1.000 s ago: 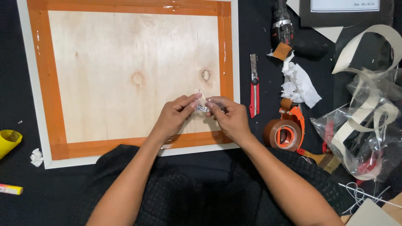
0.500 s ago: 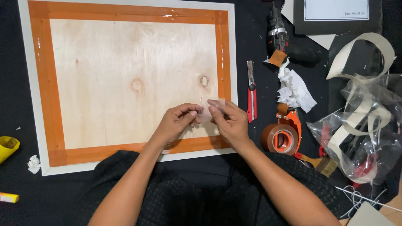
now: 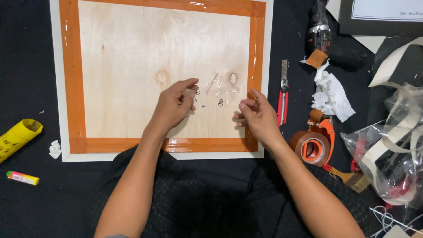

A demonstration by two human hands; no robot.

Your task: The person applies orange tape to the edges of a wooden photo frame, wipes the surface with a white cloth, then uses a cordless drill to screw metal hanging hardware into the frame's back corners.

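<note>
Hardware, tiny metal rings and screws [image 3: 207, 102] beside a flimsy clear bag [image 3: 222, 86], needs fingertip pinching; left hand [image 3: 174, 105] pinches one ring, right hand [image 3: 257, 115] loosely curled, empty.

bright, even light falls from above, and the pale wooden board [image 3: 145, 66] is well exposed without burning out. glare streaks show on the glossy orange tape border [image 3: 207, 144], strongest along the top and bottom edges. the black surface [image 3: 26, 57] swallows detail. shadows under the hands are soft and short. focus is sharp throughout, with slight softening toward the corners.
</note>
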